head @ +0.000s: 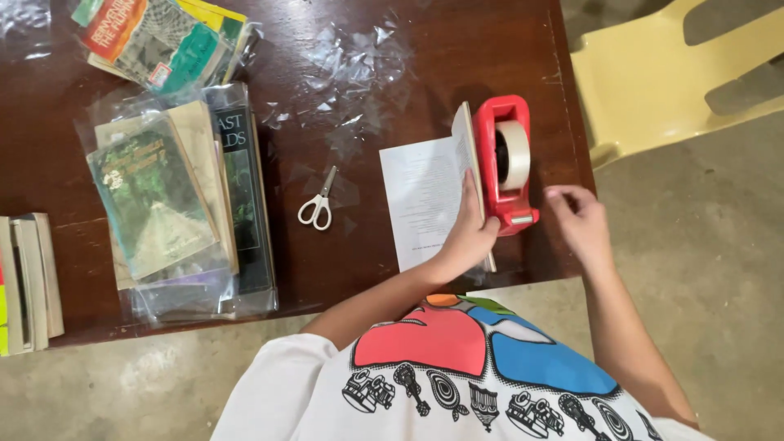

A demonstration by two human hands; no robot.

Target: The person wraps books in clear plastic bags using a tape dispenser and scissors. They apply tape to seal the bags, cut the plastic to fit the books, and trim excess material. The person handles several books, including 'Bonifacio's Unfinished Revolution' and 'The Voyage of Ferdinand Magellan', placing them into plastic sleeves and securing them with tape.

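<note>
An open book (425, 200) lies on the dark wooden table (359, 245), its white page facing up and its block of pages raised on the right. My left hand (469, 233) presses on that raised part and holds the book in place. A red tape dispenser (504, 163) with a roll of pale tape stands right beside the book. My right hand (578, 220) is just right of the dispenser's cutter end, fingers pinched together; a strip of tape between them cannot be made out.
White-handled scissors (317, 202) lie left of the book. A pile of plastic-wrapped books (175, 204) fills the left side, more books (159, 37) at the back and at the left edge (28, 282). Clear plastic scraps (351, 65) lie at the back. A yellow chair (661, 73) stands to the right.
</note>
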